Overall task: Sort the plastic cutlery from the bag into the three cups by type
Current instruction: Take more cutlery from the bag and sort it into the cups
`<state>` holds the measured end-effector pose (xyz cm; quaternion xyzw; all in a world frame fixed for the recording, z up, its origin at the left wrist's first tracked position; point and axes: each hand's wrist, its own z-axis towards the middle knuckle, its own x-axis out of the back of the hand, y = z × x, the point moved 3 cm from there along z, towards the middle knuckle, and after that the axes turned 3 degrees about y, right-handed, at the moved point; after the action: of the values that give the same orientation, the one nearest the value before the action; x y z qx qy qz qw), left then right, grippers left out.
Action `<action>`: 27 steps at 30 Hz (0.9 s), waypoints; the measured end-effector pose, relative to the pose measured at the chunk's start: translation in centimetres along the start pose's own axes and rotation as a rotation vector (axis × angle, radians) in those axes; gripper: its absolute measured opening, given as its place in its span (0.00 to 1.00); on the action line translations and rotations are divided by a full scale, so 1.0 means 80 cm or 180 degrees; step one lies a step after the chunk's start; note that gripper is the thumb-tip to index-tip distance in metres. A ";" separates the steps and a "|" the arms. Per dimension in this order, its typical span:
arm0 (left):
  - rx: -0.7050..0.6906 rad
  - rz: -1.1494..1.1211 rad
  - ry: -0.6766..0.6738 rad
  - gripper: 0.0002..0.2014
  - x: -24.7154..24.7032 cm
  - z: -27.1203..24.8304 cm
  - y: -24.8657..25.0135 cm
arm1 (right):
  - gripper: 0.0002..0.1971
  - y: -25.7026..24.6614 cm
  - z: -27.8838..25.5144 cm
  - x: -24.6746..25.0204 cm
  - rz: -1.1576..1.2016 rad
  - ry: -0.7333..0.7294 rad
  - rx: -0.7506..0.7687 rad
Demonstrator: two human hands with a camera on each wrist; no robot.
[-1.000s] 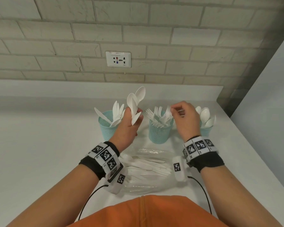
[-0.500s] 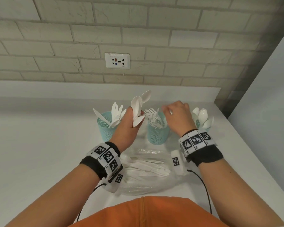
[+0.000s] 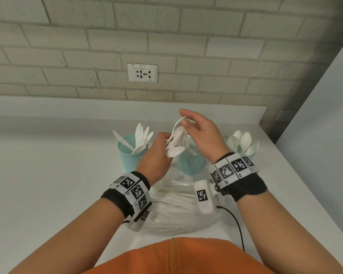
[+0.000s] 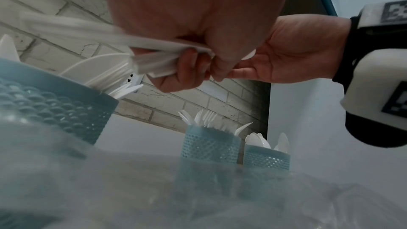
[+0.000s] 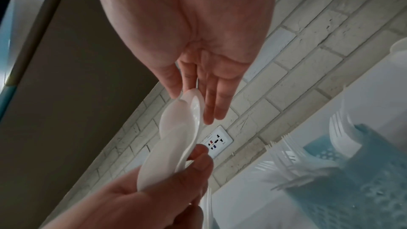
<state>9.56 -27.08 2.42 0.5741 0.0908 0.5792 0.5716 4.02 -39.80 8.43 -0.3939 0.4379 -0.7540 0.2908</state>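
My left hand (image 3: 166,147) grips a bunch of white plastic spoons (image 3: 176,139) by their handles, bowls pointing up and right, above the gap between the left and middle cups. My right hand (image 3: 183,117) pinches the bowl of the topmost spoon (image 5: 193,100) between its thumb and straight fingers. Three teal mesh cups stand in a row: the knife cup (image 3: 130,155) on the left, the fork cup (image 3: 190,165) in the middle and the spoon cup (image 3: 244,147) on the right. The clear bag (image 3: 176,208) with more white cutlery lies under my wrists.
The white counter (image 3: 48,184) meets a brick wall with a power socket (image 3: 142,73). The counter's right edge (image 3: 305,178) runs close past the spoon cup. A black cable (image 3: 236,222) trails from my right wrist camera beside the bag.
My right hand has left the fork cup and moved left and up to the spoons. My left hand has tilted the bunch of spoons towards the right hand.
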 end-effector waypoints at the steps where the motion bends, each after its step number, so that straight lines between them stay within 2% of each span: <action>1: 0.0043 -0.0134 0.0016 0.14 0.000 0.000 0.001 | 0.17 0.000 0.000 -0.001 -0.0010 0.0005 0.0001; 5: 0.0164 -0.0392 0.0146 0.09 -0.002 0.009 0.003 | 0.16 -0.003 -0.008 -0.010 -0.0017 -0.0251 0.0017; 8: 0.0171 -0.0408 0.0023 0.08 -0.005 0.020 0.007 | 0.17 -0.004 -0.019 -0.011 0.0087 -0.0408 0.0055; 11: 0.0304 -0.0667 0.0023 0.09 -0.006 0.029 0.021 | 0.20 -0.001 -0.026 0.009 0.0409 -0.0109 0.0041; 13: 0.0424 -0.1128 0.0100 0.10 -0.007 0.036 0.037 | 0.23 0.006 -0.029 0.030 0.0026 0.0130 -0.0068; 16: 0.0342 -0.1731 0.0102 0.03 -0.018 0.051 0.069 | 0.22 0.014 -0.040 0.052 -0.0478 -0.0173 -0.0283; 18: 0.0241 -0.1946 -0.0084 0.07 -0.038 0.058 0.093 | 0.22 0.017 -0.048 0.061 -0.0497 -0.0321 -0.0403; 23: 0.0121 -0.1868 -0.0839 0.08 -0.099 0.061 0.147 | 0.12 0.034 -0.048 0.100 -0.0547 -0.0040 -0.0635; 25: 0.0084 -0.1930 -0.1231 0.13 -0.120 0.065 0.152 | 0.09 0.045 -0.046 0.120 -0.0741 -0.0069 -0.0685; 27: 0.0215 -0.1748 -0.1349 0.22 -0.140 0.069 0.145 | 0.10 0.062 -0.043 0.142 -0.0761 0.0055 -0.0744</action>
<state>3.84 -42.53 6.76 0.6544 0.1403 0.2684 0.6929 -4.32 -49.45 6.84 -0.4679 0.4751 -0.7305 0.1475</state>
